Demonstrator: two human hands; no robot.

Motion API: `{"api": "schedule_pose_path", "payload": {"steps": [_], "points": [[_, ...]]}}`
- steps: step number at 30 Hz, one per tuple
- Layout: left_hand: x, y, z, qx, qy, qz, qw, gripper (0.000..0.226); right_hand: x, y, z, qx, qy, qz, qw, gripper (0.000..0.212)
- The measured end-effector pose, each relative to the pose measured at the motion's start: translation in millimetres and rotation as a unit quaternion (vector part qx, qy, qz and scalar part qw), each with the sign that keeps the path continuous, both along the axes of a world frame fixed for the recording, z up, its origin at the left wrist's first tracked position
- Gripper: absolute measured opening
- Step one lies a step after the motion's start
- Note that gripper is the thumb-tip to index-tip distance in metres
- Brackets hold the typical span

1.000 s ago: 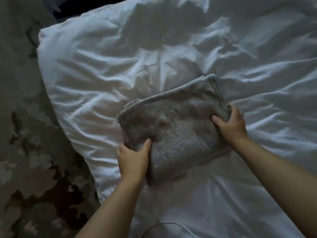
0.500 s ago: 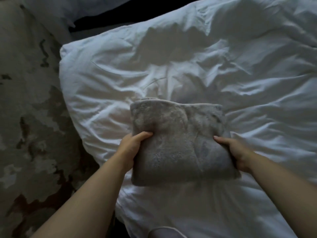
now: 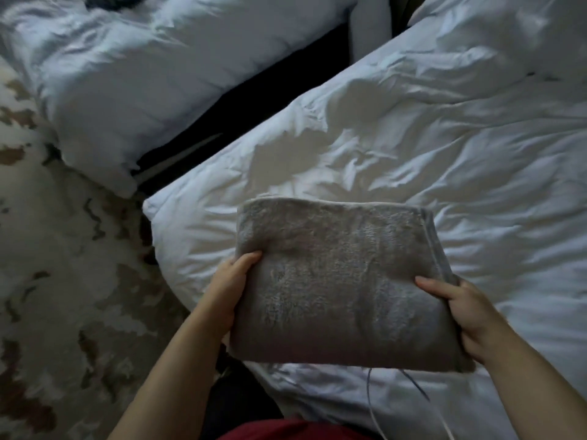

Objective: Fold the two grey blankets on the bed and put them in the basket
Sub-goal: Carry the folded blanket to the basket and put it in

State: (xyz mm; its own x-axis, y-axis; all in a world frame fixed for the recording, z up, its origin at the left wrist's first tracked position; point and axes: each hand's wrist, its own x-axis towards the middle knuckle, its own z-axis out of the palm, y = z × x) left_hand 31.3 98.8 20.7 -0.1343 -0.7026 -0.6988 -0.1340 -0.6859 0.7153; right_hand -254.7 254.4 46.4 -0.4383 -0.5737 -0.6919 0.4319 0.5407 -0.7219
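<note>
A grey fleece blanket, folded into a thick rectangle, is held up above the near corner of the bed. My left hand grips its left edge with the thumb on top. My right hand grips its right edge the same way. The bed is covered by a rumpled white duvet. No second grey blanket and no basket are in view.
A white pillow lies at the upper left, across a dark gap from the duvet. A patterned beige and brown rug covers the floor on the left. A thin white cable hangs below the blanket.
The folded blanket has been lifted off the duvet and drawn towards me, held by both hands at its sides. The view has shifted so the pillow now shows.
</note>
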Motion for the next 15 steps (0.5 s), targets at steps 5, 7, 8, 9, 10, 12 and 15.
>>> {"api": "schedule_pose_path", "payload": {"steps": [5,7,8,9,10,12,15], "points": [[57,-53,52,-0.055,0.011,-0.014,0.998,0.019,71,-34,38,-0.056,0.002,-0.040,0.998,0.038],[97,-74,67,-0.067,0.036,-0.007,0.997,0.021,104,-64,56,-0.079,0.014,-0.024,0.997,0.043],[120,-83,74,-0.070,0.049,0.000,0.996,0.023,122,-81,65,-0.089,0.017,-0.014,0.996,0.048],[145,-92,79,-0.072,0.052,0.011,0.996,0.026,140,-99,73,-0.098,0.018,-0.003,0.995,0.054],[170,-101,85,-0.071,0.054,0.029,0.996,0.027,160,-118,80,-0.107,0.018,0.012,0.994,0.056],[223,-119,96,-0.082,0.068,0.066,0.992,0.022,202,-160,92,-0.126,0.021,0.050,0.991,0.054],[305,-146,111,-0.112,0.064,0.129,0.983,0.016,271,-223,107,-0.143,0.026,0.113,0.983,0.051]]}}
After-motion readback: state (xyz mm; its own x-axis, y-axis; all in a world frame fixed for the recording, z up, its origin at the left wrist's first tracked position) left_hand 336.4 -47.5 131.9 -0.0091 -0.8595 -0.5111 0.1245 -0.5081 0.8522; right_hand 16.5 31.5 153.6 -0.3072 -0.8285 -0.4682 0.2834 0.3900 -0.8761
